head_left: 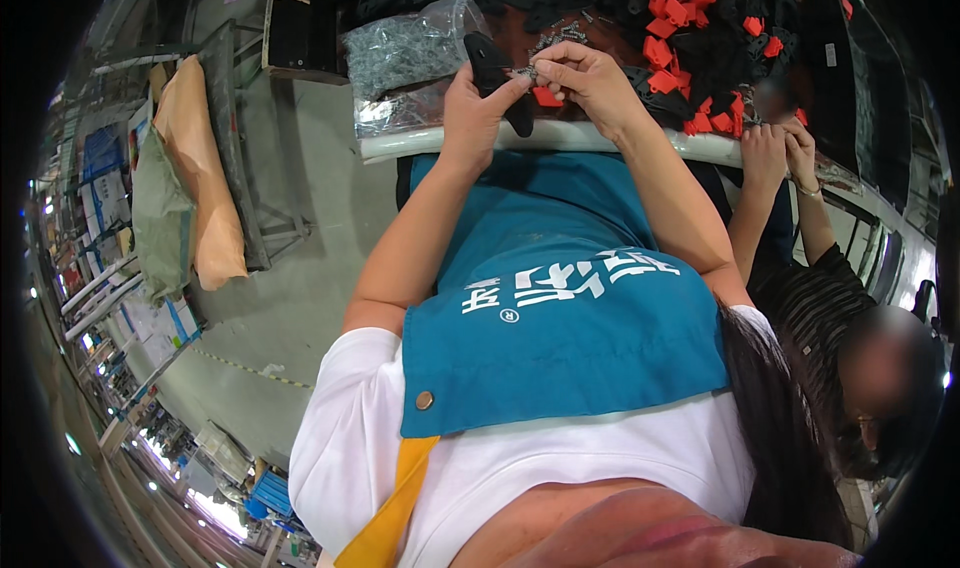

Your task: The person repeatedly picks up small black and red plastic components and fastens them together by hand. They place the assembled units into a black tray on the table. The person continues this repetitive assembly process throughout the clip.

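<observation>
My left hand (470, 118) is closed round a long, curved black plastic part (488, 63), held upright over the table's near edge. Fingers of my right hand (600, 86) are pinched together beside it. A small silver metal piece (526, 71) shows between the two hands, at the right fingertips; its exact kind is too small to make out. Just under the right fingers lies an orange-red plastic piece (546, 97). Loose small metal pieces (566, 33) are scattered on the table beyond my right hand.
A clear plastic bag (405, 53) full of small metal pieces lies left of my hands. Orange-red parts (665, 53) and black parts sit at the right. A white rounded rail (560, 138) edges the table. A co-worker's hands (775, 153) are busy at the right.
</observation>
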`<state>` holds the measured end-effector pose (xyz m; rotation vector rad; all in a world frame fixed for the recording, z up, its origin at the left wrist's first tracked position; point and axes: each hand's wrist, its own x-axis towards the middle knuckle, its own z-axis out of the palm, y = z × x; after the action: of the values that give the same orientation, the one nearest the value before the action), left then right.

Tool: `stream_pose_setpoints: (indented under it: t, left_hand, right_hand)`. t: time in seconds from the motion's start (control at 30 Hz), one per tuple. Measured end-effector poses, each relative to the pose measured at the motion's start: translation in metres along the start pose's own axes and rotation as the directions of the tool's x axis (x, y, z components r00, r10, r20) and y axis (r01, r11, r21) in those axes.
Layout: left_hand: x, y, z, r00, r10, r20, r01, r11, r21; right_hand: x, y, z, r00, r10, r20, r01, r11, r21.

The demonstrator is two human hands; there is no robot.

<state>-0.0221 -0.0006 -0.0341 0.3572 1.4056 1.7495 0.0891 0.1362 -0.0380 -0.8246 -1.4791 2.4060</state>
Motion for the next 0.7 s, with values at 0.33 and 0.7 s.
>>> stream_pose_setpoints:
  t: [0.33,0.7]
  left_hand:
    - [0.01,0.003,0.002,0.975,-0.221,0.002,0.214,0.944,-0.252]
    - [0.021,0.002,0.011,0.996,-0.086,-0.01,0.083,0.982,-0.168]
  right_hand:
    - [-0.004,0.01,0.004,0.944,-0.329,-0.008,0.327,0.94,-0.095]
    - [0.001,0.002,0.002,0.978,-0.164,-0.129,0.162,0.986,-0.025]
